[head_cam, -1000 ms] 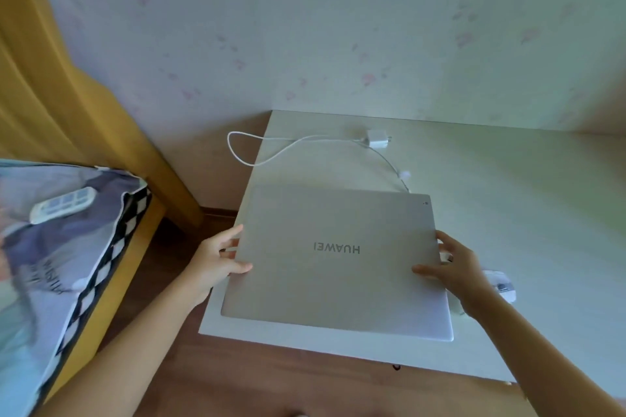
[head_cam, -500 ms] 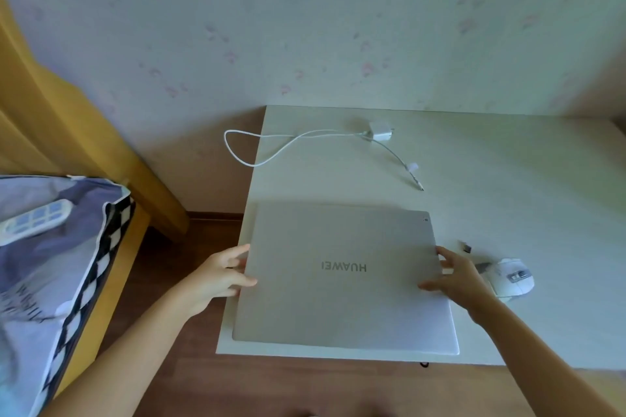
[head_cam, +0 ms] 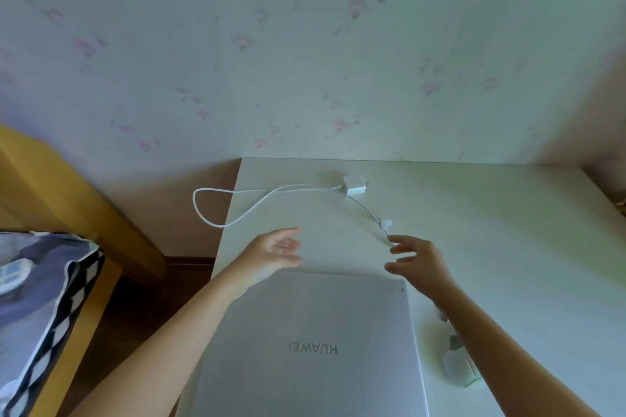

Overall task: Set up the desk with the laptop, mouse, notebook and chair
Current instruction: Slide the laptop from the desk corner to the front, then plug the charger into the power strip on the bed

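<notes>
From the head camera, the closed silver laptop (head_cam: 311, 345) lies flat on the white desk (head_cam: 491, 247), at its near left part, lid up with the logo reading upside down, so the hinge edge probably faces the person and the opening edge faces the wall. Its long axis runs left to right across the view. Both hands hover above the desk just past the laptop's far edge, touching nothing. The left hand (head_cam: 274, 250) has its fingers loosely spread, palm turned inward; the right hand (head_cam: 416, 259) is likewise spread, fingertips close to the end of the white charging cable (head_cam: 257, 210), whose plug lies near them. That cable loops off the desk's left edge and runs back to a small white charger (head_cam: 354, 183) near the wall. A white mouse (head_cam: 459, 366) sits on the desk just right of the laptop, partly hidden by the right forearm. No notebook or chair is in view.

The laptop lies nearer the body than either hand, below both palms. If it is to be turned or opened, both hands must draw back to its far corners; each is about equally close to its own corner.
</notes>
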The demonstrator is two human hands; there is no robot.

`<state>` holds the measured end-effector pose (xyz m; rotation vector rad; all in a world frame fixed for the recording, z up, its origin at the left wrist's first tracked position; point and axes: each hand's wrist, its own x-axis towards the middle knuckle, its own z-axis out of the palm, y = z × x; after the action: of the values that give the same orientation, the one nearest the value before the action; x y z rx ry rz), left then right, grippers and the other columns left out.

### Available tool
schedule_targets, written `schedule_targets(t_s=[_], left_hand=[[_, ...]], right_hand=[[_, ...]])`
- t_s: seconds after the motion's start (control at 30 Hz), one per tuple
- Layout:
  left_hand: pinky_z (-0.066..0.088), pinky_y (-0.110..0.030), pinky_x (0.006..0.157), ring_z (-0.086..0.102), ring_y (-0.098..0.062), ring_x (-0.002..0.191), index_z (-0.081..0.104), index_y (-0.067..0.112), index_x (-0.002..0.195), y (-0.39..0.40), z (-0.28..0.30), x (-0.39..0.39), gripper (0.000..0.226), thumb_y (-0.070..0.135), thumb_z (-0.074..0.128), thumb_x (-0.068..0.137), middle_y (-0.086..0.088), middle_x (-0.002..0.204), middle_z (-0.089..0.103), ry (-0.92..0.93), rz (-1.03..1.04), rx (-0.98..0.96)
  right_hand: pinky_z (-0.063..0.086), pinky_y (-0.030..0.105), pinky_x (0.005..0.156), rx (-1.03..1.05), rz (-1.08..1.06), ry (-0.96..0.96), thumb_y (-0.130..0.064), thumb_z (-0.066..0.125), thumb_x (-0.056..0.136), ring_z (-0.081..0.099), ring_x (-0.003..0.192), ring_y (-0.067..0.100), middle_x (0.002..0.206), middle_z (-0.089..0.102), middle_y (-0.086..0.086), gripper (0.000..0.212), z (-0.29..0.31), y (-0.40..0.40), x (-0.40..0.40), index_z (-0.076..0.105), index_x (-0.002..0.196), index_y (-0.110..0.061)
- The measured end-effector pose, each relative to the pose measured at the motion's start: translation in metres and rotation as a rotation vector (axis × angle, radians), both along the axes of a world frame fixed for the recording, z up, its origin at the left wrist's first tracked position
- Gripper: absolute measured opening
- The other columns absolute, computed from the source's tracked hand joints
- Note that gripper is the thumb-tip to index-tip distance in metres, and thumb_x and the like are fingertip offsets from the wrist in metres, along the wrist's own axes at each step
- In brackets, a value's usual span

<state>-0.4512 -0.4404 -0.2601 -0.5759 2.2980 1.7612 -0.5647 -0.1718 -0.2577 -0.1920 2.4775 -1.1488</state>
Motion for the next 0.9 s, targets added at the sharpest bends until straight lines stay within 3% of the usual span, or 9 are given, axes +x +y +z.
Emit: schedule_targets(t_s=[0.07,0.2,0.33,0.43,0.57,0.63,0.7,0.8,0.9], left_hand=[[0.045,-0.006,0.072,0.061,-0.008,0.101,0.055,0.031,0.124,0.009,-0.003,-0.039,0.054,0.009,0.076,0.078,0.009,0.107,0.065,0.050,0.037,0.023],[0.045,-0.013,0.078,0.057,-0.010,0.114,0.054,0.025,0.130,0.022,-0.016,-0.126,0.060,0.014,0.078,0.077,0.003,0.119,0.063,0.118,0.106,-0.019],[0.036,-0.025,0.098,0.044,-0.018,0.129,0.039,0.023,0.143,0.038,-0.040,-0.200,0.073,0.022,0.073,0.079,-0.003,0.141,0.046,0.129,0.036,-0.294],[0.028,-0.036,0.110,0.029,-0.023,0.140,0.027,0.023,0.148,0.049,-0.057,-0.237,0.074,0.032,0.065,0.085,-0.005,0.154,0.031,0.095,-0.081,-0.575],[0.017,-0.042,0.114,0.025,-0.021,0.143,0.025,0.022,0.149,0.058,-0.072,-0.267,0.068,0.035,0.056,0.090,-0.004,0.156,0.029,0.048,-0.164,-0.792],[0.014,-0.045,0.113,0.035,-0.020,0.136,0.031,0.023,0.146,0.059,-0.078,-0.272,0.061,0.030,0.054,0.090,-0.002,0.149,0.041,0.015,-0.146,-0.850],[0.019,-0.045,0.110,0.046,-0.024,0.126,0.039,0.024,0.141,0.056,-0.082,-0.271,0.055,0.028,0.057,0.089,-0.003,0.140,0.049,0.008,-0.129,-0.888],[0.031,-0.040,0.095,0.053,-0.027,0.115,0.048,0.024,0.133,0.046,-0.084,-0.262,0.055,0.029,0.067,0.082,-0.005,0.129,0.056,0.042,-0.099,-0.875],[0.036,-0.037,0.090,0.052,-0.028,0.112,0.053,0.024,0.129,0.031,-0.076,-0.243,0.056,0.028,0.072,0.077,-0.005,0.125,0.057,0.132,0.016,-0.817]], right_hand=[[0.051,0.029,0.077,0.015,-0.001,0.028,-0.008,0.077,0.069,0.066,0.085,0.018,0.098,0.068,0.000,0.050,-0.004,-0.012,-0.026,0.065,0.116,-0.021],[0.050,0.029,0.080,0.142,0.014,0.126,-0.017,0.072,0.074,0.063,0.099,0.016,0.105,0.069,-0.006,0.045,-0.019,-0.030,-0.066,0.063,0.117,-0.026],[0.045,0.031,0.091,0.358,0.115,0.236,-0.021,0.064,0.082,0.052,0.118,0.018,0.121,0.063,-0.003,0.049,-0.037,-0.046,-0.088,0.054,0.129,-0.029],[0.040,0.030,0.097,0.465,0.187,0.273,-0.023,0.056,0.088,0.051,0.121,0.019,0.128,0.059,0.001,0.047,-0.046,-0.053,-0.098,0.047,0.135,-0.027],[0.042,0.031,0.089,0.583,0.260,0.392,-0.016,0.053,0.088,0.057,0.109,0.018,0.110,0.067,0.000,0.037,-0.060,-0.057,-0.105,0.055,0.124,-0.025],[0.049,0.033,0.071,0.613,0.268,0.484,-0.008,0.073,0.069,0.065,0.083,0.020,0.077,0.070,0.005,0.034,-0.067,-0.060,-0.107,0.069,0.100,-0.023],[0.047,0.031,0.051,0.646,0.271,0.541,0.001,0.085,0.042,0.063,0.058,0.019,0.050,0.062,0.003,0.043,-0.071,-0.063,-0.109,0.074,0.075,-0.023],[0.047,0.032,0.054,0.575,0.247,0.545,0.004,0.084,0.045,0.064,0.058,0.023,0.051,0.064,0.002,0.042,-0.068,-0.068,-0.108,0.076,0.077,-0.022],[0.050,0.034,0.052,0.486,0.218,0.607,0.002,0.089,0.044,0.063,0.050,0.024,0.053,0.066,0.002,0.041,-0.056,-0.076,-0.103,0.076,0.075,-0.022]])
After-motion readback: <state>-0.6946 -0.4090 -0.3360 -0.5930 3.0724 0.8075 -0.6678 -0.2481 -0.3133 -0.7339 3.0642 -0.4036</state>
